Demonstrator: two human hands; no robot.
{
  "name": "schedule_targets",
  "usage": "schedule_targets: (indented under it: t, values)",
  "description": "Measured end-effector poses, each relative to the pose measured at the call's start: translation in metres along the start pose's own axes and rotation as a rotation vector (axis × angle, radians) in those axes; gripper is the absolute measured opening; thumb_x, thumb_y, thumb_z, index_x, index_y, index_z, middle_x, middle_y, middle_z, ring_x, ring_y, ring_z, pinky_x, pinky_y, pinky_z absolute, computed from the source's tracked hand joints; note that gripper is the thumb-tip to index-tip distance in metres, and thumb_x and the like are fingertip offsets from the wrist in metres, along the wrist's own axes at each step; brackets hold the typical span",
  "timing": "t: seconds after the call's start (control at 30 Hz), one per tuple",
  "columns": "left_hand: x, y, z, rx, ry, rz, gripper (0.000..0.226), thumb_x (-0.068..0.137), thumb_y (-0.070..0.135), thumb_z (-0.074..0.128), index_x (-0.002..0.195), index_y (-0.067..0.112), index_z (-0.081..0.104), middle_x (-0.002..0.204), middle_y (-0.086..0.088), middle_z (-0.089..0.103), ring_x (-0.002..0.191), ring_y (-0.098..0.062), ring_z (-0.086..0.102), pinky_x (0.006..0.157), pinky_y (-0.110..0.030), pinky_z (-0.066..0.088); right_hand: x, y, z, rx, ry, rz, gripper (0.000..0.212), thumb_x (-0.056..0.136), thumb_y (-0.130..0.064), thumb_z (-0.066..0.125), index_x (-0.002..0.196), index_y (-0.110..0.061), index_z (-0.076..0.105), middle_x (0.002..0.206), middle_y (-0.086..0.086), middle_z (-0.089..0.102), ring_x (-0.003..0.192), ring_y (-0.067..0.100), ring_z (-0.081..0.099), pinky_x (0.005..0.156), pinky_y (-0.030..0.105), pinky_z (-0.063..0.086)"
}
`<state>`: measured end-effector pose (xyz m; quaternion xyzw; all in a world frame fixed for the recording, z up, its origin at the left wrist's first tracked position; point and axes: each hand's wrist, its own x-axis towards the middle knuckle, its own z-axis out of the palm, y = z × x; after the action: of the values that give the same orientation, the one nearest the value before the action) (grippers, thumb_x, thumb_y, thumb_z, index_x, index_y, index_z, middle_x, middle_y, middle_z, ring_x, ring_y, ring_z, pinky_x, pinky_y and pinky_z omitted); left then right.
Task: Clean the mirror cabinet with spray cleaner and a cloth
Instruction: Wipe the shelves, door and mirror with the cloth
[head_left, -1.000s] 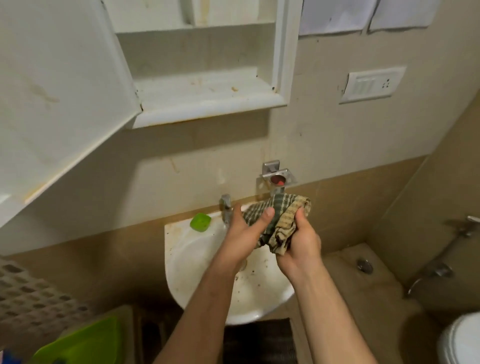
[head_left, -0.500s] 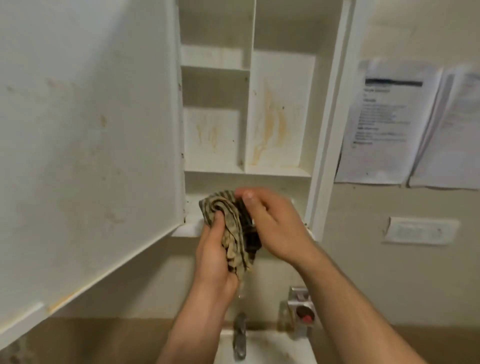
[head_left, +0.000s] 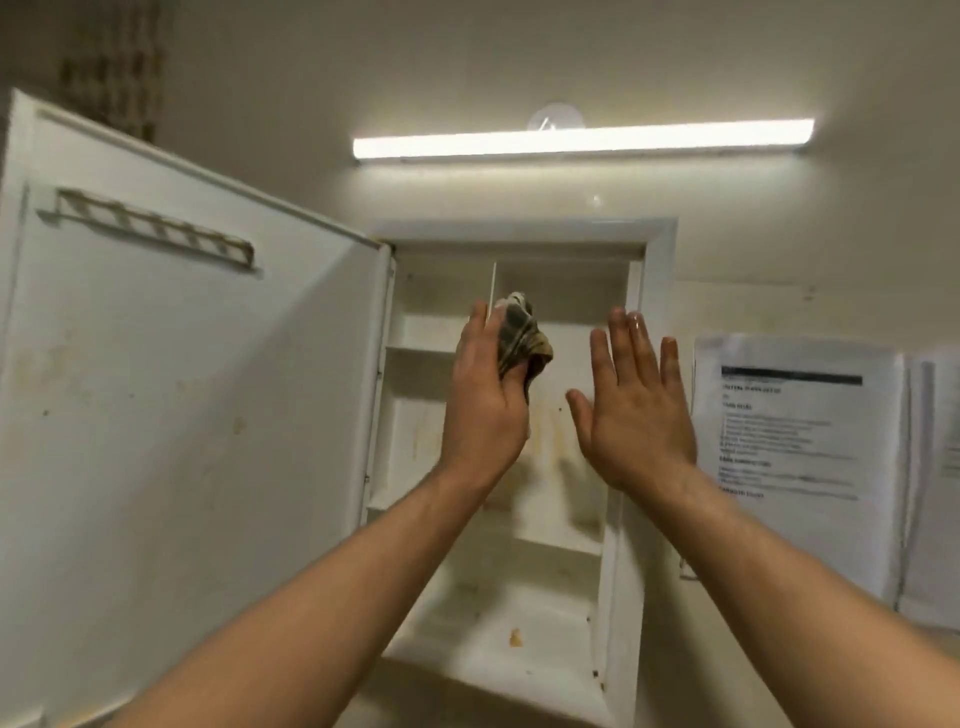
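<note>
Brown checked cloth (head_left: 522, 338) sat bunched in the left hand (head_left: 483, 410), fingers (head_left: 477, 332) curled round it, before the open cabinet (head_left: 519, 231). The right hand (head_left: 634, 421) was spread, empty. Loosely bunched, it could slip mid-wipe.

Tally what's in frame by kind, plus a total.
Patterned cloth: 1
Hands: 2 (left hand holds the cloth, right hand open)
Wall cabinet: 1, door open
Door rack: 1
Tube light: 1
Printed sheets: 2
Total: 8
</note>
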<state>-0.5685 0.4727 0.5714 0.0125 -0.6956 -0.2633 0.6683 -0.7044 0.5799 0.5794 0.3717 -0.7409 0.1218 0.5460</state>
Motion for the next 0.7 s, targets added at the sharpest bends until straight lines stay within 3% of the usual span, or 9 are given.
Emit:
schedule_targets:
  t: [0.1, 0.17, 0.27, 0.33, 0.4, 0.57, 0.63, 0.7]
  values:
    - [0.041, -0.003, 0.007, 0.198, 0.049, 0.141, 0.063, 0.103, 0.008, 0.052, 0.16, 0.026, 0.032, 0.17, 0.001, 0.023, 0.157, -0.018, 0.018, 0.126, -0.051, 0.027, 0.007, 0.002, 0.002, 0.055, 0.057, -0.012, 0.076, 0.103, -0.053, 0.023, 0.163, -0.007, 0.016, 0.172, 0.016, -0.007, 0.16, 0.028, -0.01, 0.128, 0.055, 0.007]
    - [0.071, -0.001, 0.005, 0.293, 0.122, 0.212, 0.063, 0.102, 0.006, 0.053, 0.158, 0.027, 0.034, 0.168, -0.002, 0.025, 0.156, -0.024, 0.022, 0.123, -0.052, 0.034, 0.006, 0.003, 0.004, 0.078, 0.079, -0.027, 0.075, 0.104, -0.054, 0.021, 0.163, -0.008, 0.016, 0.172, 0.015, -0.008, 0.16, 0.028, -0.01, 0.128, 0.055, 0.007]
    - [0.121, 0.004, -0.005, 0.381, 0.399, 0.275, 0.052, 0.099, 0.011, 0.058, 0.149, 0.022, 0.047, 0.15, -0.011, 0.044, 0.138, -0.027, 0.042, 0.113, -0.043, 0.046, 0.005, 0.003, 0.006, 0.096, 0.094, -0.035, 0.075, 0.103, -0.058, 0.013, 0.163, -0.012, 0.015, 0.172, 0.013, -0.009, 0.16, 0.028, -0.009, 0.128, 0.053, 0.006]
    - [0.151, 0.001, -0.014, 0.426, 0.537, 0.221, 0.049, 0.097, 0.008, 0.059, 0.145, 0.018, 0.053, 0.138, -0.013, 0.051, 0.13, -0.03, 0.046, 0.109, -0.039, 0.047, 0.006, 0.003, 0.006, 0.114, 0.109, -0.023, 0.075, 0.103, -0.059, 0.009, 0.162, -0.013, 0.016, 0.172, 0.012, -0.006, 0.16, 0.029, -0.007, 0.128, 0.054, 0.009]
    - [0.164, -0.008, -0.016, 0.48, 0.482, 0.183, 0.044, 0.099, 0.008, 0.055, 0.143, 0.012, 0.055, 0.132, -0.014, 0.056, 0.127, -0.032, 0.048, 0.109, -0.042, 0.044, 0.007, 0.002, 0.005, 0.118, 0.107, -0.022, 0.075, 0.102, -0.059, 0.007, 0.161, -0.013, 0.015, 0.172, 0.011, -0.006, 0.16, 0.028, -0.006, 0.128, 0.054, 0.011]
    - [0.165, -0.045, -0.037, 0.598, 0.186, 0.428, 0.034, 0.103, 0.022, 0.053, 0.134, 0.009, 0.055, 0.127, -0.011, 0.059, 0.119, -0.031, 0.051, 0.106, -0.048, 0.043, 0.005, 0.003, 0.006, 0.084, 0.111, -0.021, 0.074, 0.103, -0.057, 0.015, 0.161, -0.012, 0.023, 0.172, 0.013, 0.002, 0.16, 0.029, 0.0, 0.127, 0.052, 0.01]
    - [0.178, -0.054, -0.058, 0.587, 0.238, 0.326, 0.028, 0.101, 0.025, 0.051, 0.126, 0.013, 0.056, 0.121, -0.008, 0.06, 0.116, -0.028, 0.053, 0.102, -0.046, 0.046, 0.007, 0.001, 0.004, 0.071, 0.125, -0.011, 0.073, 0.103, -0.055, 0.018, 0.16, -0.011, 0.029, 0.172, 0.014, 0.008, 0.159, 0.03, 0.006, 0.125, 0.052, 0.01]
    - [0.178, -0.05, -0.059, 0.557, 0.311, 0.19, 0.03, 0.102, 0.025, 0.05, 0.128, 0.011, 0.055, 0.125, -0.01, 0.06, 0.121, -0.03, 0.053, 0.108, -0.046, 0.044, 0.008, -0.001, 0.004, 0.067, 0.099, 0.001, 0.074, 0.103, -0.056, 0.015, 0.161, -0.011, 0.024, 0.172, 0.012, 0.002, 0.16, 0.028, 0.0, 0.127, 0.051, 0.006]
